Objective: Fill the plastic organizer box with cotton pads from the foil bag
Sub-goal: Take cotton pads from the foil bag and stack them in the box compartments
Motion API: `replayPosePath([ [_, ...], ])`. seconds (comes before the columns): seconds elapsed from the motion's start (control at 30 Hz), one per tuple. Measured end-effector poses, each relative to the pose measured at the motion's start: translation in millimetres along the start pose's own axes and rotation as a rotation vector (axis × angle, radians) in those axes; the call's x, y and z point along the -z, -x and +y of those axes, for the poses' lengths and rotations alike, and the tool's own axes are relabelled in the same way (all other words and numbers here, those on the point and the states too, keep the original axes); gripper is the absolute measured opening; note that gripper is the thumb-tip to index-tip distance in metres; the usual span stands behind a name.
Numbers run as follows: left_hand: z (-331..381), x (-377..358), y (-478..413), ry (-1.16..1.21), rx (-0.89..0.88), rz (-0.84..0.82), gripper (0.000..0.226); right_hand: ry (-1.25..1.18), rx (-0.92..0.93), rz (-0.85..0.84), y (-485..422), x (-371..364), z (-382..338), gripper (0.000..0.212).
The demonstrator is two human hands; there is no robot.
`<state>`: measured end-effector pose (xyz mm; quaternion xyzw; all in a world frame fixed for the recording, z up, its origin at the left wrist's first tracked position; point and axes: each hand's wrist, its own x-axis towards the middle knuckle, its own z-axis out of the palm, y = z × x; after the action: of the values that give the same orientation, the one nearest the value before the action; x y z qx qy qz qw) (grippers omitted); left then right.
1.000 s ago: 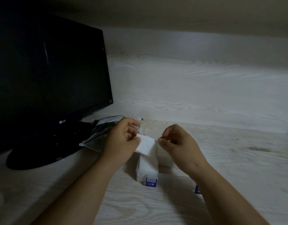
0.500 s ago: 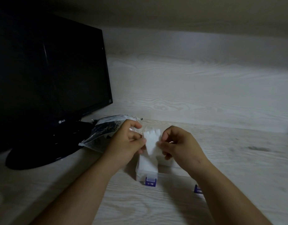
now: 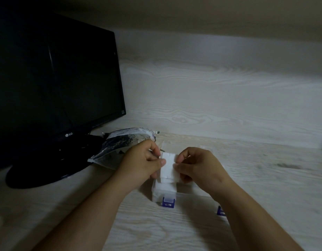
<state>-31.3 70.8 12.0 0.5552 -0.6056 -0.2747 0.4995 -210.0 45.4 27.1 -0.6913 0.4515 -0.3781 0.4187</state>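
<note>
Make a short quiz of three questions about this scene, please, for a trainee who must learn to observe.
1. True or false: the foil bag lies left of the plastic organizer box.
2. What do the left hand and the right hand pinch? A) cotton pad B) monitor C) blue latch
3. Fill in: the cotton pad is held above the box's ___ end.
Key: 1 true; 2 A; 3 left.
</note>
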Motion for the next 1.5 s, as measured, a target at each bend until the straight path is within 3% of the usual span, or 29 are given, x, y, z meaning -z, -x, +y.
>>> replayPosePath([
  [0.63,-8.2,1.7,0.9,-0.208,-0.013,-0.12,0.03,0.017,-0.142,-0.149,5.4,-1.7,-2.5,0.01],
  [1.17,-8.2,2.8,2.9,-0.34,0.03,-0.093,0.023,0.143,-0.146,-0.194,9.2,-0.6,-3.4,0.025],
  [1.3,-10.0,5.7,1.8,-0.348,0.039,-0.157,0.013,0.183,-0.148,-0.216,8.5,0.6,-2.7,0.026],
  [1.5,-13.0,9.4,0.3,-0.3,0.031,-0.209,0.019,0.144,-0.171,-0.263,8.7,4.2,-3.9,0.037],
])
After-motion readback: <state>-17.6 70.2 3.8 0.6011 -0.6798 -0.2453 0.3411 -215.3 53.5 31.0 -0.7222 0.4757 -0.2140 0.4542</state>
